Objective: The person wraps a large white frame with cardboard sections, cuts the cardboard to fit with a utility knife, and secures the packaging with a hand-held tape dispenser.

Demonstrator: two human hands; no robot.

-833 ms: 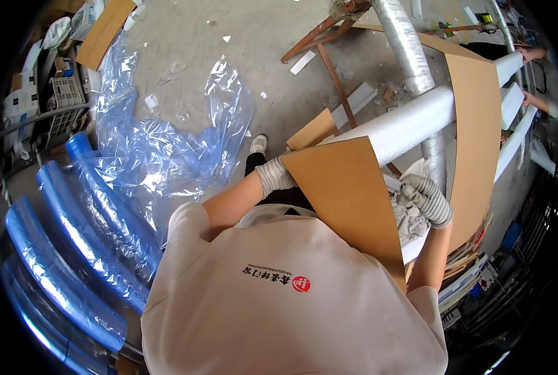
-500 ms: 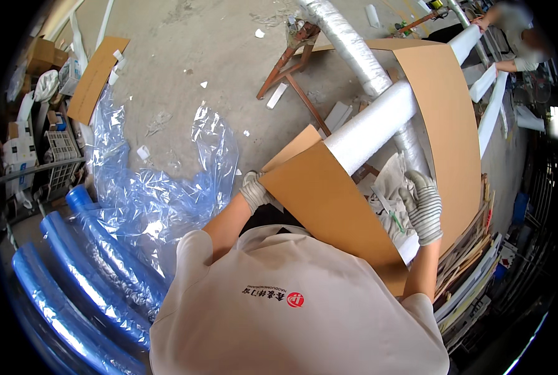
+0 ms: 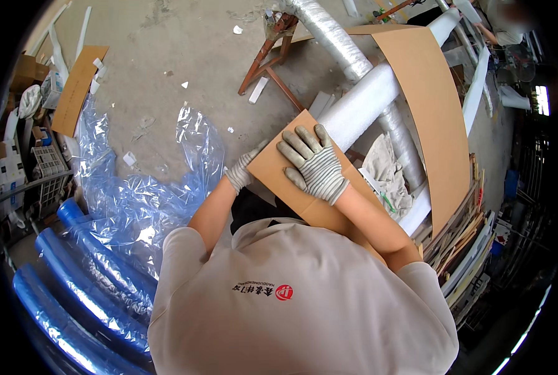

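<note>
A large brown cardboard sheet point(image 3: 438, 125) is bent up around a white foam-wrapped length point(image 3: 363, 103). Its near panel point(image 3: 276, 169) lies close to my body, with a crease running across it. My right hand point(image 3: 313, 159), in a striped knit work glove, presses flat on this panel with the fingers spread. At the panel's left edge, my gloved left hand point(image 3: 244, 170) grips the cardboard; part of its fingers is hidden behind the edge. Beneath the foam length crosses a long bundle point(image 3: 338, 44) in shiny clear wrap. A crumpled pale cloth point(image 3: 388, 172) lies beside it.
A rust-red trestle point(image 3: 267, 53) stands ahead. Crumpled clear plastic film point(image 3: 147, 200) and several blue film-wrapped lengths point(image 3: 91, 275) lie at left. Stacked strips point(image 3: 463, 256) sit at right. Another person's hand point(image 3: 488, 34) touches white wrapped pieces at far right.
My right hand has moved left from beside the cloth onto the near cardboard panel. That panel has folded over flatter, and a flap behind it has gone out of sight.
</note>
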